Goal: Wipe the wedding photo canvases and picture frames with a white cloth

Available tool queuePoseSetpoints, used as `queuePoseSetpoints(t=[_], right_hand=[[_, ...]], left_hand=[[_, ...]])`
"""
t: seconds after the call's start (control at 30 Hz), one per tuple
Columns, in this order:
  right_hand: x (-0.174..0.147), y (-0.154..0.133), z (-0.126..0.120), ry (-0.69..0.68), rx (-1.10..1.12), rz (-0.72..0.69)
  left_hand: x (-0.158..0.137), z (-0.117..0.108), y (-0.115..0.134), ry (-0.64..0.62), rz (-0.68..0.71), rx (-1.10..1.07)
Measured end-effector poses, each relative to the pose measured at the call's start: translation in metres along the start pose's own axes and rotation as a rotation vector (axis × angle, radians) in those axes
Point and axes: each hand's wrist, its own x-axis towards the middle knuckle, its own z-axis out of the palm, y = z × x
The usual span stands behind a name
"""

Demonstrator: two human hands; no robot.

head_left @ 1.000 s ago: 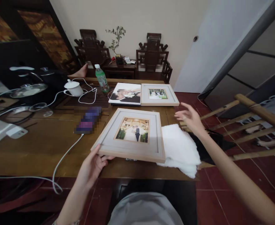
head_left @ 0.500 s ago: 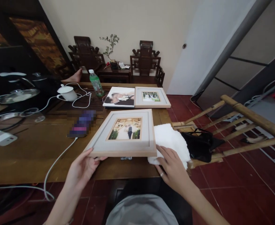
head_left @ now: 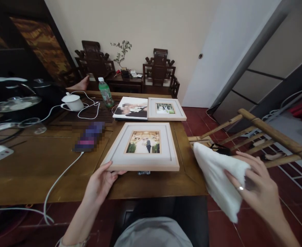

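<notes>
A pale wooden picture frame [head_left: 117,156] with a wedding photo lies face up, its near edge raised a little over the table. My left hand [head_left: 101,181] grips its near left corner, thumb on top and fingers underneath. Out to the right, past the table's edge, my right hand [head_left: 257,183] pinches a white cloth [head_left: 220,175] that hangs down from the fingers. Beneath the frame's near edge a small shiny item [head_left: 143,173] peeks out; I cannot make out what it is.
Behind lie a second frame [head_left: 180,115] and a photo album [head_left: 130,108]. A green bottle [head_left: 106,92], a lidded white cup [head_left: 73,102], a blurred phone [head_left: 89,137] and cables occupy the left. A bamboo chair [head_left: 274,137] stands right. A person's bare foot [head_left: 82,84] shows behind.
My right hand has left the frame's right side and lifted the white cloth off to the right. The frame has shifted slightly right, still in my left hand.
</notes>
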Motion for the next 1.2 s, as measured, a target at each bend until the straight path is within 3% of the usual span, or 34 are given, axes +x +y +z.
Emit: queuePoseSetpoints(t=[0.1,0.2,0.37,0.53,0.7,0.87,0.97,1.07,1.2], right_hand=[[0.003,0.0,-0.017,0.0,-0.004,0.09],[0.009,0.0,-0.023,0.085,-0.004,0.212],[0.031,0.002,-0.01,0.168,-0.038,0.395],[0.053,-0.011,0.035,0.096,-0.169,0.071],[0.055,-0.039,0.085,-0.28,-0.051,-0.208],[0.042,-0.052,0.116,-0.408,0.021,-0.235],[0.032,-0.052,0.125,-0.394,0.025,-0.211],[0.028,-0.052,0.13,-0.359,0.057,-0.186],[0.029,-0.052,0.134,-0.327,0.125,-0.153]], left_hand=[[0.002,0.006,-0.004,0.011,-0.017,-0.002],[0.005,0.011,-0.007,0.011,-0.029,0.009],[0.008,0.02,-0.011,0.008,-0.037,0.015],[0.01,0.027,-0.015,-0.031,-0.1,0.063],[0.015,0.021,-0.021,-0.108,-0.085,0.187],[0.016,0.014,-0.022,-0.191,-0.065,0.344],[0.018,0.008,-0.013,-0.205,-0.053,0.633],[0.022,0.004,0.001,-0.168,0.118,1.089],[0.038,0.009,0.01,0.015,0.571,1.426]])
